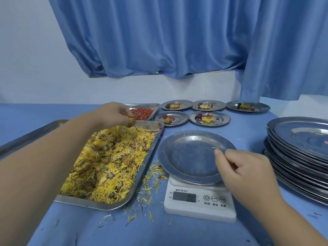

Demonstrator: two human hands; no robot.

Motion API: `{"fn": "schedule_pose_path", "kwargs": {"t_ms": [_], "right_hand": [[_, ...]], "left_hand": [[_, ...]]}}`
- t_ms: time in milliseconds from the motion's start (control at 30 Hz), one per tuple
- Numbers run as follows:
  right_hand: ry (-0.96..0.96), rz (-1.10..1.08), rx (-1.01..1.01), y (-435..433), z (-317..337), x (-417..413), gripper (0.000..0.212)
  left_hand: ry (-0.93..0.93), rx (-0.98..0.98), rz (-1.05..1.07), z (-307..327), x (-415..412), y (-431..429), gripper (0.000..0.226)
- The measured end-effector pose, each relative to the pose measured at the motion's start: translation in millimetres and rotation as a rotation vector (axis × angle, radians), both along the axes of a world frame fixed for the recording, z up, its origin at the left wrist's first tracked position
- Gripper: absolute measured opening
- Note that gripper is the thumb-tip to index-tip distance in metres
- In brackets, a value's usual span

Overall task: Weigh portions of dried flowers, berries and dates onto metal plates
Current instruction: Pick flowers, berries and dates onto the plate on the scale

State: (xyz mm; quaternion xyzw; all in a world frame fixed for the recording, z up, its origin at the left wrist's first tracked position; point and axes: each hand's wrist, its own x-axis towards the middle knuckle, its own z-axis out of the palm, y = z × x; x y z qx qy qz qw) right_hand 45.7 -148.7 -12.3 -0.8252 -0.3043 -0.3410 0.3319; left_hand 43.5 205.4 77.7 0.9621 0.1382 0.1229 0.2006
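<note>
A bare metal plate (188,157) sits on a white digital scale (198,205) whose display reads zero. My right hand (245,173) pinches the plate's right rim, thumb on top. To the left lies a metal tray (142,173) heaped with dried yellow flowers (110,162). My left hand (113,114) hovers over the tray's far end and pinches one dried flower (132,121) in its fingertips. Behind it stands a smaller tray of red berries (142,113).
Several filled plates (210,118) holding flowers, berries and dates stand in two rows at the back. A tall stack of metal plates (300,153) stands at the right. Loose petals (147,190) litter the blue tabletop between tray and scale. A blue curtain hangs behind.
</note>
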Motion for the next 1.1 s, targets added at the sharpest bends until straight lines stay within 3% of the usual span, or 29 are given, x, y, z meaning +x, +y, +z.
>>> {"fn": "schedule_pose_path", "kwargs": {"t_ms": [300,667,1100], "right_hand": [[0.052,0.035,0.037,1,1,-2,0.055],[0.091,0.059,0.173,-7,3,0,0.056],[0.034,0.057,0.074,-5,6,-5,0.051]], "left_hand": [[-0.045,-0.334,-0.064,3,-27,-24,0.015],[0.026,-0.303,-0.35,-21,-11,-131,0.022],[0.139,-0.121,-0.372,-37,3,-159,0.028]]}}
